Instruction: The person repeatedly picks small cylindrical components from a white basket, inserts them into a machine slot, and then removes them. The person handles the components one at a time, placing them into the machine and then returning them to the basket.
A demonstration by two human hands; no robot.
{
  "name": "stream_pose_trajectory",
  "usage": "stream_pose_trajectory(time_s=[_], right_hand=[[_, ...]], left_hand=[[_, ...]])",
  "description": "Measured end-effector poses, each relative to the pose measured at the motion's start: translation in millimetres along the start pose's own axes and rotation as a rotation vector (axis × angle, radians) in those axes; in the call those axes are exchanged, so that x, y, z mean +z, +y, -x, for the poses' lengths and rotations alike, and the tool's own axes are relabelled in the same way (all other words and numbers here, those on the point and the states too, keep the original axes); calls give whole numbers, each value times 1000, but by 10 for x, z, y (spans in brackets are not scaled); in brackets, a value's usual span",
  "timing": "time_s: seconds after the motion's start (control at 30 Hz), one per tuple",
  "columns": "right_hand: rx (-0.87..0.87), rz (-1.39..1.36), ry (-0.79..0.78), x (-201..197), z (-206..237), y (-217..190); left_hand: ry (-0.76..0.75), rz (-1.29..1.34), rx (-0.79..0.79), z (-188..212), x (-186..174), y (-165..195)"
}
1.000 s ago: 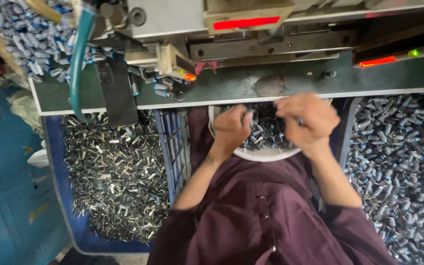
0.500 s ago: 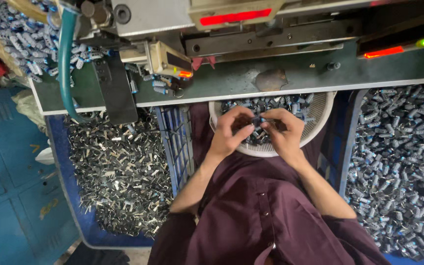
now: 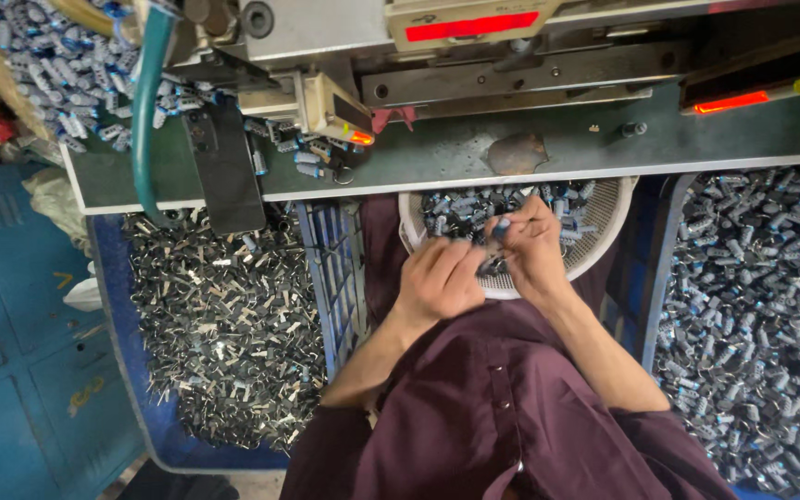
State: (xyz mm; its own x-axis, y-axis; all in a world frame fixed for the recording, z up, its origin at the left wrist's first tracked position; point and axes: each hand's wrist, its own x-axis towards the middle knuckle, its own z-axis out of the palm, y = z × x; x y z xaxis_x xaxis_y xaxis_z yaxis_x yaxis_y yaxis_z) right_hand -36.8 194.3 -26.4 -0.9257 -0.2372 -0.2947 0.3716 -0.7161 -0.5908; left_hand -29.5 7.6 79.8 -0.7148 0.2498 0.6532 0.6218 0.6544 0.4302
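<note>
The machine bench [image 3: 474,153] fills the top of the view, a grey-green ledge with red lights glowing along its housing and a teal hose [image 3: 148,111] drooping over its left end. Below it, on the person's right, a big bin of blue-grey capped pieces [image 3: 761,315] lies heaped high; on the left a blue tray of bare metal clips [image 3: 224,333] is just as full. Judging by those heaps, a good deal of sorting or feeding is left — I cannot tell which pile counts as done.

Between the knees, on the maroon lap [image 3: 502,417], sits a white mesh basket [image 3: 604,241], tucked partly under the bench edge and loaded with small blue-capped cylinders [image 3: 460,208].

Both hands are down in that basket, close together. The right hand [image 3: 534,250] pinches one small blue-tipped piece [image 3: 502,225] at its fingertips, raised just above the pile. The left hand [image 3: 437,278] is curled, fingers bent into the pieces beside it — whether it grips anything I cannot tell.
</note>
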Motion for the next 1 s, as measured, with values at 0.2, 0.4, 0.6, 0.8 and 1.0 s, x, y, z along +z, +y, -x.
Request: stream_pose_trajectory(time_s=[0.2,0.4,0.6,0.8,1.0], right_hand=[[78,-100,73,261,-88,-188],[-588,673,-145,756,-476,-974],[-1215,1570,-152,1086,-1182,-1427],[-1074,1522,-234,1337,-1237,-1479],[-1172,1595,-231,1424,-551,-1438]], left_hand=[[46,-49,-372,41,-45,10],[-93,918,-1160,262,62,-119],[-4,1313,-815,475,197,-158],[-60,1255,-992,585,234,-199],[59,1214,-839,511,191,-215]])
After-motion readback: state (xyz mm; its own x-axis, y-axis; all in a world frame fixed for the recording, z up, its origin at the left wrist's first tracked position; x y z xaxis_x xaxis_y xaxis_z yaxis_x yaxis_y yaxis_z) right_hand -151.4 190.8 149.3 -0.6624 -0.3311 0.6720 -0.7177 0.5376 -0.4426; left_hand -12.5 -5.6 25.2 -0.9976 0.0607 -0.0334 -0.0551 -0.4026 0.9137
